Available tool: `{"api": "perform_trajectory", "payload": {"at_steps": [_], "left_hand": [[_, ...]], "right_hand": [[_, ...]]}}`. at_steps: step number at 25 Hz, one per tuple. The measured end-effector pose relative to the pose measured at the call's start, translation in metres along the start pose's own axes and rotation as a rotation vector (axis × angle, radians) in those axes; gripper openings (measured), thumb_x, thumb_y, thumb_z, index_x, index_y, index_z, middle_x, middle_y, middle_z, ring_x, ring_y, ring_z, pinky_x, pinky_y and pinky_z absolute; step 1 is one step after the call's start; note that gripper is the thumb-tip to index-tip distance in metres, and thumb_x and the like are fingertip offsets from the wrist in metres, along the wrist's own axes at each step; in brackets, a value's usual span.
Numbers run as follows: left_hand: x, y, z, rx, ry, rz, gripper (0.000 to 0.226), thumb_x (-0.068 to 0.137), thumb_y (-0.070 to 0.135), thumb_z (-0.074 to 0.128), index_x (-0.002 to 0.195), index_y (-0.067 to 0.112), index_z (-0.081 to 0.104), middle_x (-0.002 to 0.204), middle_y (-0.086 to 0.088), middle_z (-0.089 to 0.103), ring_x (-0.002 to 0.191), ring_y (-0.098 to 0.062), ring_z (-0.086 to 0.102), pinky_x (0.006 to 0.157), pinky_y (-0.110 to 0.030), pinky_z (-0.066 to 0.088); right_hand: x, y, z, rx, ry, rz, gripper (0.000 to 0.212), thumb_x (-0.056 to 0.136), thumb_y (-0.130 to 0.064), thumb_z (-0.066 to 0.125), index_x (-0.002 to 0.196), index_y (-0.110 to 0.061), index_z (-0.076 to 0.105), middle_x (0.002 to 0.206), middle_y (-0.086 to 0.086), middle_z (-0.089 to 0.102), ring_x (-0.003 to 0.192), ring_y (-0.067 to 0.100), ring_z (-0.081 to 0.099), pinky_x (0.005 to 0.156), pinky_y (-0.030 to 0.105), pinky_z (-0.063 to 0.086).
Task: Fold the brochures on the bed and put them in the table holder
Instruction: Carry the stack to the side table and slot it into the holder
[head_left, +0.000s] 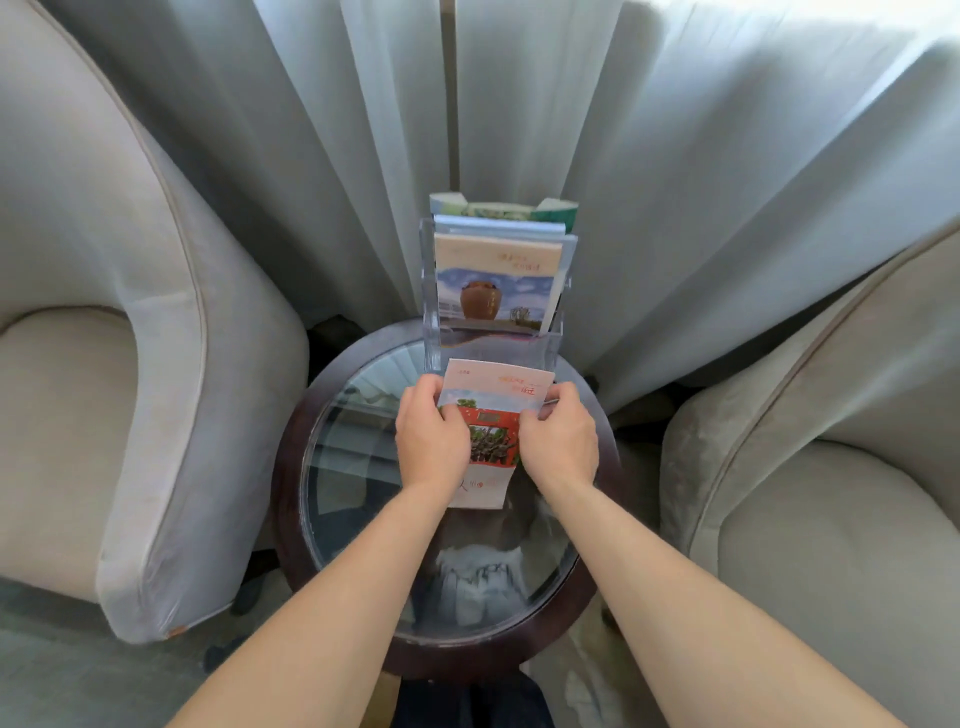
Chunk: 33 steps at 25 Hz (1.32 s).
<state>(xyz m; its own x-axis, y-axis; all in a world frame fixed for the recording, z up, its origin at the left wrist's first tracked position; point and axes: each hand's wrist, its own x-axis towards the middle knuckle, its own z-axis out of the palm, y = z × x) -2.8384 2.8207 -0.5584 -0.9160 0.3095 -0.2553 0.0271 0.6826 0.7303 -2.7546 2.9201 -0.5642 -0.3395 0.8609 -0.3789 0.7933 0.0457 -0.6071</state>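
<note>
Both hands, left hand (431, 441) and right hand (560, 441), pinch 1 folded brochure (493, 415) at the acrylic holder (428, 291); loading step, next slide it into the front pocket.

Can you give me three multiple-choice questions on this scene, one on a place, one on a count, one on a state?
1. Where does the clear holder stand?
A. on the round glass-topped table
B. on an armchair
C. on the floor

2. How many hands hold the folded brochure?
A. none
B. one
C. two

3. The brochure is:
A. already in the holder
B. held in front of it
C. lying flat on the table

Answers: 1 A, its base sits at the table's far edge. 2 C, left hand and right hand grip its sides. 3 B, it is below the front pocket.
</note>
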Motion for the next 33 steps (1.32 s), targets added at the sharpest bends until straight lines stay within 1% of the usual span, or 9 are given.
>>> {"api": "perform_trajectory", "payload": {"at_steps": [3, 5, 8, 12, 14, 17, 28, 31, 33], "left_hand": [[0.016, 0.044, -0.024, -0.046, 0.043, 0.079, 0.012, 0.098, 0.018, 0.051, 0.089, 0.025, 0.053, 0.094, 0.008, 0.058, 0.088, -0.009, 0.056, 0.073, -0.025, 0.048], [0.027, 0.071, -0.041, -0.06, 0.08, 0.132, 0.012, 0.098, 0.019, 0.053, 0.088, 0.024, 0.055, 0.091, 0.009, 0.058, 0.086, -0.009, 0.056, 0.072, -0.026, 0.047], [0.039, 0.109, -0.066, -0.08, 0.121, 0.199, 0.012, 0.097, 0.017, 0.053, 0.087, 0.022, 0.056, 0.091, 0.007, 0.06, 0.086, -0.013, 0.057, 0.07, -0.029, 0.049], [0.055, 0.142, -0.083, -0.071, 0.119, 0.233, 0.007, 0.096, 0.017, 0.054, 0.095, 0.022, 0.059, 0.097, 0.005, 0.065, 0.094, -0.019, 0.059, 0.078, -0.037, 0.055], [0.058, 0.142, -0.081, -0.071, 0.093, 0.22, 0.008, 0.096, 0.017, 0.054, 0.097, 0.022, 0.06, 0.099, 0.005, 0.065, 0.095, -0.019, 0.06, 0.079, -0.039, 0.056], [0.06, 0.127, -0.068, -0.069, 0.062, 0.197, 0.008, 0.095, 0.016, 0.054, 0.095, 0.021, 0.06, 0.097, 0.004, 0.065, 0.094, -0.02, 0.06, 0.078, -0.038, 0.054], [0.07, 0.07, -0.03, -0.03, -0.016, 0.063, 0.006, 0.095, 0.027, 0.056, 0.091, 0.028, 0.06, 0.096, 0.009, 0.067, 0.092, -0.015, 0.062, 0.079, -0.04, 0.056], [0.072, 0.063, -0.027, -0.036, -0.021, 0.028, 0.004, 0.094, 0.027, 0.057, 0.093, 0.03, 0.058, 0.093, 0.012, 0.065, 0.09, -0.013, 0.062, 0.08, -0.039, 0.057], [0.071, 0.059, -0.025, -0.077, -0.036, 0.003, 0.011, 0.093, 0.023, 0.058, 0.1, 0.031, 0.059, 0.094, 0.014, 0.064, 0.092, -0.011, 0.063, 0.082, -0.037, 0.057]], "right_hand": [[0.009, -0.042, -0.033, 0.012, 0.088, -0.097, 0.005, 0.093, -0.024, 0.055, 0.092, -0.025, 0.05, 0.09, -0.007, 0.058, 0.081, 0.019, 0.051, 0.071, 0.031, 0.036], [0.014, -0.07, -0.054, 0.034, 0.106, -0.132, 0.003, 0.094, -0.024, 0.052, 0.092, -0.026, 0.051, 0.091, -0.008, 0.058, 0.081, 0.019, 0.05, 0.071, 0.031, 0.036], [0.018, -0.11, -0.082, 0.082, 0.138, -0.179, 0.006, 0.096, -0.025, 0.049, 0.092, -0.027, 0.053, 0.094, -0.007, 0.064, 0.079, 0.018, 0.053, 0.062, 0.028, 0.035], [0.023, -0.142, -0.105, 0.083, 0.187, -0.233, 0.007, 0.097, -0.024, 0.048, 0.095, -0.029, 0.053, 0.094, -0.008, 0.063, 0.08, 0.017, 0.053, 0.059, 0.025, 0.034], [0.025, -0.143, -0.106, 0.064, 0.197, -0.234, 0.007, 0.097, -0.024, 0.049, 0.095, -0.029, 0.053, 0.094, -0.009, 0.062, 0.079, 0.016, 0.053, 0.059, 0.024, 0.033], [0.031, -0.128, -0.095, 0.04, 0.193, -0.201, 0.007, 0.096, -0.024, 0.049, 0.093, -0.029, 0.053, 0.095, -0.009, 0.064, 0.081, 0.017, 0.053, 0.068, 0.028, 0.036], [0.041, -0.078, -0.051, -0.025, 0.133, -0.101, 0.006, 0.097, -0.026, 0.052, 0.096, -0.028, 0.057, 0.101, -0.007, 0.068, 0.084, 0.016, 0.056, 0.069, 0.027, 0.039], [0.044, -0.075, -0.044, -0.033, 0.124, -0.1, 0.005, 0.097, -0.027, 0.053, 0.098, -0.028, 0.058, 0.103, -0.007, 0.068, 0.087, 0.016, 0.058, 0.073, 0.03, 0.047], [0.044, -0.073, -0.042, -0.024, 0.119, -0.092, 0.006, 0.097, -0.028, 0.054, 0.102, -0.028, 0.058, 0.107, -0.007, 0.067, 0.092, 0.014, 0.06, 0.078, 0.031, 0.051]]}}
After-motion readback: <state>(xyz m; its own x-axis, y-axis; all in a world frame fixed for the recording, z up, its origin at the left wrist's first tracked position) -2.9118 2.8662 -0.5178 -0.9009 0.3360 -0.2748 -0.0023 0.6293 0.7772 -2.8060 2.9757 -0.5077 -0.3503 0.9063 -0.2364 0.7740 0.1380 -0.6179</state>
